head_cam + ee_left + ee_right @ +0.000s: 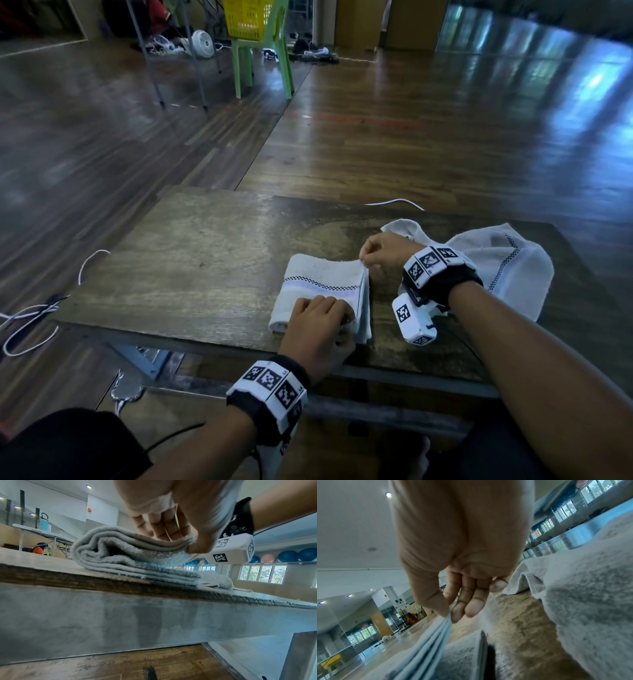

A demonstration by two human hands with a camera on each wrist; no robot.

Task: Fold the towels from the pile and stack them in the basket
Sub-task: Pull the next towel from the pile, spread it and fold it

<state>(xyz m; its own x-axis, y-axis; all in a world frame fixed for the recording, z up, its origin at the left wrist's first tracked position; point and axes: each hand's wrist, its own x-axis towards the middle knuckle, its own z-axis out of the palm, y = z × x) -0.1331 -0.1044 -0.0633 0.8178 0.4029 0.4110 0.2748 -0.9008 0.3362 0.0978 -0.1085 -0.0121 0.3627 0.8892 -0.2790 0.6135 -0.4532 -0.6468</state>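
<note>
From the head camera, I see my left hand (317,323) gripping the near right corner of the folded pale grey terry towel with a checked stripe (322,287), which lies on the dark worn wooden table (205,246), while my right hand (383,251) pinches its far right corner; a loose crumpled grey towel (507,270) sits just right of it, and a yellow plastic basket (251,19) rests on a green chair far across the floor. On the left wrist camera, my fingers (164,524) curl over the top layers with the thumb at the edge, lifting them off the lower ones. On the right wrist camera, thumb and fingertips (458,615) pinch the stacked edges together. I judge the cloth soft, light and limp, so the layers may slide apart; holding all edges at the corners looks safest.
</note>
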